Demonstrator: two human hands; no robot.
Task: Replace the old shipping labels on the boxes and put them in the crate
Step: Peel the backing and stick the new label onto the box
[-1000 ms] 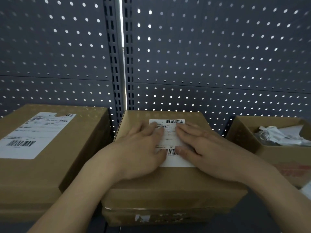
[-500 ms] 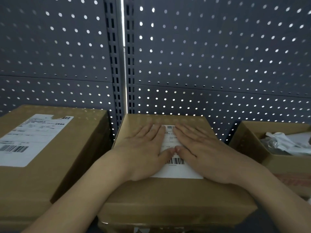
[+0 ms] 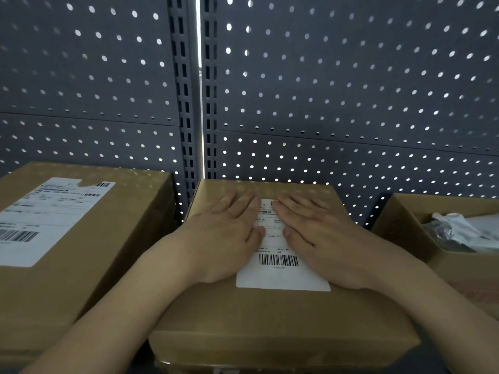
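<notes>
Fingers (image 3: pixel 237 206) flat: left hand (image 3: pixel 224 238), right hand (image 3: pixel 324 238) press rectangular, apparently smooth label (image 3: pixel 280 278) onto cardboard box (image 3: pixel 270 319).

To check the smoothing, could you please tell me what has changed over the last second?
The left hand and right hand, both flat, slid away from the person along the white shipping label on the middle brown cardboard box, covering its far end and baring the near barcode. Nothing was gripped or released. Label, box and the labelled brown cardboard box on the left stayed put.

2 labelled boxes (image 3: pixel 129 238) (image 3: pixel 270 319), 1 open box (image 3: pixel 399 228), 2 labels (image 3: pixel 54 217) (image 3: pixel 280 279), 2 hands (image 3: pixel 224 238) (image 3: pixel 324 238)
</notes>
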